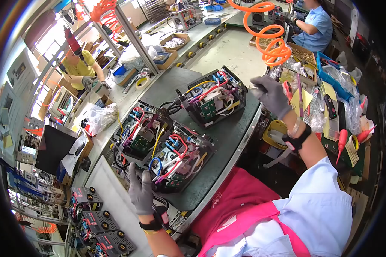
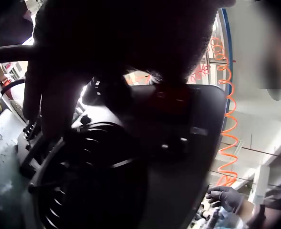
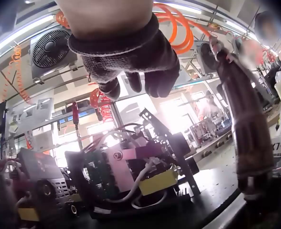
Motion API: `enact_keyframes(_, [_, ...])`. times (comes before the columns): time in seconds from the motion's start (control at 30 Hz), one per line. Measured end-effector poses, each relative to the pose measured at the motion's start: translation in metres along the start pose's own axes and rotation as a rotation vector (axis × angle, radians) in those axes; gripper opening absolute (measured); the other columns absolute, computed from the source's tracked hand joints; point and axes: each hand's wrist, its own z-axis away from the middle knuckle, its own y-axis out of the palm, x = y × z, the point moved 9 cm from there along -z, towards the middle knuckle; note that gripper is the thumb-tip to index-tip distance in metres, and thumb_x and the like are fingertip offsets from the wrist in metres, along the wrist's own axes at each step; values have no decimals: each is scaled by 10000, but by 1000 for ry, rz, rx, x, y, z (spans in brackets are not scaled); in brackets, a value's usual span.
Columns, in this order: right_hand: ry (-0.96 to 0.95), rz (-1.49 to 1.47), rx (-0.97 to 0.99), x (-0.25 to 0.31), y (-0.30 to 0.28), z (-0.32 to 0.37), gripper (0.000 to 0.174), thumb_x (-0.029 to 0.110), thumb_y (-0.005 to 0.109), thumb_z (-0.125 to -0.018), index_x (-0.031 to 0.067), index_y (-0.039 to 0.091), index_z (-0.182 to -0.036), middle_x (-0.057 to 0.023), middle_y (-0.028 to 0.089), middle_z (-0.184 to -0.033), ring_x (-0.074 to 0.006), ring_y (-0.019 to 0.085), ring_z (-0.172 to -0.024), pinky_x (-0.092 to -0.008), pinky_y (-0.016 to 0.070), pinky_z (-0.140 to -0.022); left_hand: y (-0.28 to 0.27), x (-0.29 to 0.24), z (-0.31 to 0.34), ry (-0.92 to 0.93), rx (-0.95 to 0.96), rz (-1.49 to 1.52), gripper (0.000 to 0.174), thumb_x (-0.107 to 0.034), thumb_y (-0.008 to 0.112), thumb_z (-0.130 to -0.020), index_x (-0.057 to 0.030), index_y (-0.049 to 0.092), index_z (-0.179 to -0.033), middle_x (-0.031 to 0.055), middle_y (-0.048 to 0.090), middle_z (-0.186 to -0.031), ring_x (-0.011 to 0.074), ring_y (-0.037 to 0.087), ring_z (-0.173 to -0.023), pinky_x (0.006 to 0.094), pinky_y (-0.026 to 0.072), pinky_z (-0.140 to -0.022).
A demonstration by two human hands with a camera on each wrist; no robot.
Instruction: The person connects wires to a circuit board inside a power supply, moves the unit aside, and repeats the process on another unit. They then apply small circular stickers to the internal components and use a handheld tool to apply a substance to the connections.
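Note:
My gloved left hand (image 1: pixel 141 192) is at the near left corner of an open-framed electrical unit (image 1: pixel 182 156) full of coloured wires, its fingers extended. In the left wrist view that hand looks dark against a panel with a round fan grille (image 2: pixel 92 171). A second unit (image 1: pixel 141 128) stands close behind. My gloved right hand (image 1: pixel 272 96) is raised beside the right-hand unit (image 1: pixel 214 96), fingers loosely bent and nothing in them. The right wrist view has this hand (image 3: pixel 131 71) above the unit's wires and yellow label (image 3: pixel 158 182).
An orange coiled hose (image 1: pixel 276 38) hangs near the right hand; a dark cylindrical tool (image 3: pixel 245 114) hangs close by. Finished-looking cased units (image 1: pixel 101 220) line the lower left. Red screwdrivers (image 1: pixel 342 141) and bagged parts lie right. Two other people sit across and at far right.

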Motion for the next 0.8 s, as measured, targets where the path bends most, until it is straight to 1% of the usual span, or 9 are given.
enact_keyframes(0.07, [5, 66, 24, 1, 24, -19, 413, 317, 705, -846, 41, 642, -1147, -173, 659, -1062, -320, 643, -991, -380, 512, -875, 11, 36, -10, -205, 149, 126, 431, -214, 629, -927, 17, 540, -1279, 167, 665, -1066, 280, 639, -996, 374, 484, -894])
enact_keyframes(0.2, [88, 101, 89, -30, 70, -66, 629, 535, 609, -886, 31, 560, -1260, -224, 610, -1217, -376, 558, -1169, -431, 449, -993, 19, 31, -5, -176, 257, 402, 405, -198, 643, -903, 22, 569, -1234, 42, 634, -968, 128, 582, -872, 289, 484, -822])
enact_keyframes(0.23, [142, 105, 111, -40, 78, -74, 637, 548, 597, -890, 32, 560, -1262, -225, 605, -1232, -377, 559, -1172, -429, 449, -994, 11, 11, -1, -1, 175, 349, 396, -187, 644, -887, 24, 577, -1215, 64, 646, -966, 146, 600, -891, 299, 486, -832])
enact_keyframes(0.37, [345, 31, 250, -73, 114, -81, 623, 535, 562, -921, 36, 549, -1294, -208, 607, -1256, -328, 590, -1139, -383, 451, -983, -5, -38, 59, 161, 16, 215, 566, -255, 705, -804, 17, 530, -1269, 135, 671, -968, 202, 648, -905, 330, 504, -846])
enact_keyframes(0.43, [484, -132, 388, -88, 132, -75, 575, 463, 563, -951, 36, 518, -1334, -185, 607, -1257, -270, 603, -1115, -352, 445, -987, -2, -47, 93, 273, 24, 91, 620, -354, 747, -807, 13, 534, -1258, 113, 670, -764, 211, 667, -642, 316, 530, -623])
enact_keyframes(0.47, [469, -214, 404, -98, 141, -75, 500, 370, 546, -987, 30, 510, -1351, -146, 623, -1222, -205, 595, -1081, -316, 448, -964, 1, -50, 107, 283, 76, 22, 648, -368, 752, -806, 14, 522, -1276, 88, 655, -710, 211, 646, -575, 316, 515, -567])
enact_keyframes(0.57, [495, -351, 391, -117, 155, -75, 472, 340, 521, -1008, 24, 506, -1358, -118, 623, -1211, -173, 574, -1087, -296, 439, -965, 16, -41, 150, 353, 170, -109, 755, -435, 754, -801, 17, 473, -1337, 52, 624, -623, 240, 603, -466, 328, 484, -465])
enact_keyframes(0.6, [511, -442, 360, -117, 156, -73, 508, 423, 516, -981, 45, 552, -1319, -193, 645, -1187, -281, 610, -1078, -358, 459, -934, 20, -36, 160, 419, 145, -205, 799, -486, 730, -804, -1, 446, -1373, 63, 634, -649, 268, 621, -501, 343, 480, -464])
enact_keyframes(0.8, [484, -400, 349, -133, 162, -74, 503, 407, 488, -998, 35, 536, -1333, -194, 627, -1232, -294, 582, -1135, -358, 427, -986, 29, -11, 172, 445, 152, -339, 852, -523, 707, -804, -34, 395, -1427, 72, 639, -695, 268, 620, -524, 357, 468, -471])
